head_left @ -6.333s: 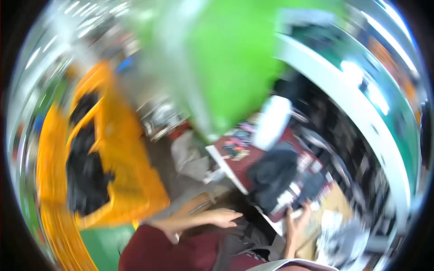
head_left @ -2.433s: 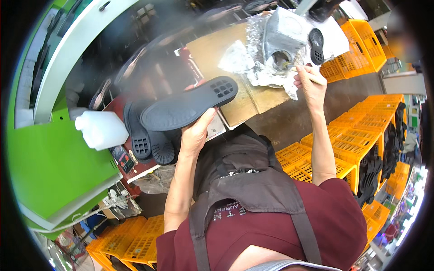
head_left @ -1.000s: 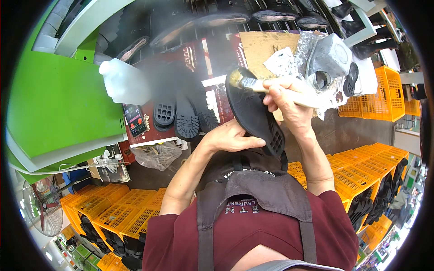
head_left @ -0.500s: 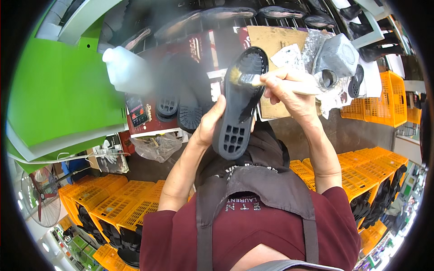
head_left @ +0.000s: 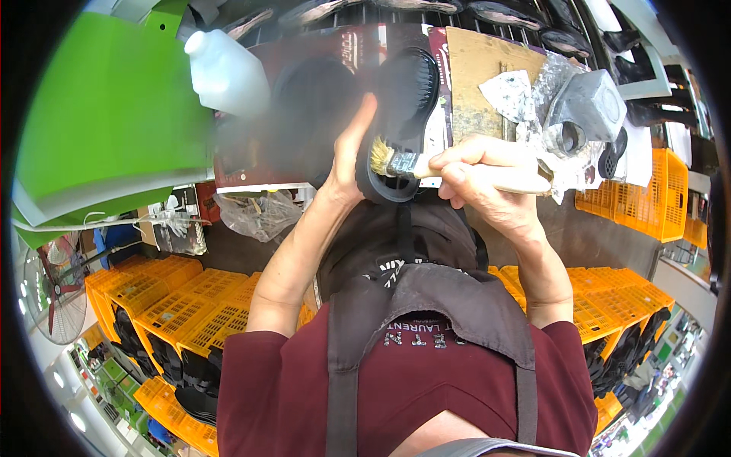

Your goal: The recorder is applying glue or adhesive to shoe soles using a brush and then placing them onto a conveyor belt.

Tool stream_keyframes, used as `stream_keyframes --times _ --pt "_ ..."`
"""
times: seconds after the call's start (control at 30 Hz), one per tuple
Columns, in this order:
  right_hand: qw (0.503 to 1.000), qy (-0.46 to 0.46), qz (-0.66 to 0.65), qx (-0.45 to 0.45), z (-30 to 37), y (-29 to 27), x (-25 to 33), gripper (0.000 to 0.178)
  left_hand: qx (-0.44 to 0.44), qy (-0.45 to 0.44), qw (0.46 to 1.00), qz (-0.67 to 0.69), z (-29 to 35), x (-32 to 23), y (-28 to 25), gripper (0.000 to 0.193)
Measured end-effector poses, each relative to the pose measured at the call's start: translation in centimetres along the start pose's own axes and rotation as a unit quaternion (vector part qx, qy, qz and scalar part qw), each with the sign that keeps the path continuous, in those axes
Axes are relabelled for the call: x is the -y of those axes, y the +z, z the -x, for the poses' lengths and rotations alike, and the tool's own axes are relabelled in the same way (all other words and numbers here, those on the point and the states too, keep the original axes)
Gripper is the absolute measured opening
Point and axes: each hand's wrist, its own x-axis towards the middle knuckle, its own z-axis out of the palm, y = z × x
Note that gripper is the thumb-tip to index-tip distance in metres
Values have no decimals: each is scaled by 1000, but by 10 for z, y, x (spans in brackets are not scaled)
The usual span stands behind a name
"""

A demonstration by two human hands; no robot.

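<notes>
Black, elongated rubber shoe sole (head_left: 402, 126): gripped it in left hand (head_left: 347, 171), thumb along its left side, at the near edge of the maroon-covered worktop (head_left: 308, 49). Clasped a pale-handled, metal-ferruled paintbrush (head_left: 402, 163) in right hand (head_left: 501, 199), tan bristles at the hollow near end of the sole. Had a boxy, grey, caked container (head_left: 590, 105) to the right, amid crumpled clear plastic (head_left: 548, 80), past a tan cardboard sheet (head_left: 483, 65). Saw a translucent white plastic jug (head_left: 228, 76) at left. Couldn't make out dark shapes (head_left: 308, 95) between jug and left hand; too hazy.
</notes>
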Motion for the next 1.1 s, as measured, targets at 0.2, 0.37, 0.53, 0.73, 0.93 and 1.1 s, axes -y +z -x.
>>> stream_keyframes --times 0.2,0.37,0.53,0.73,0.93,1.1 --pt "996 61 -64 25 -10 -6 18 19 -62 -32 995 -72 3 -3 15 48" --pt "990 -21 -87 112 -25 -20 6 24 -75 -150 985 -25 10 -9 41 44" --pt "956 -152 -108 226 -42 -32 -11 23 57 -268 959 -67 5 -10 20 49" --pt "913 -151 -81 371 -67 -43 -22 19 77 -340 931 -104 1 -12 14 43" --pt "870 -164 -84 457 -79 -46 -20 20 89 -350 886 -291 -1 -18 22 50" --pt "885 -27 -32 464 -67 -63 -6 16 92 -396 883 -235 -1 -20 8 52"
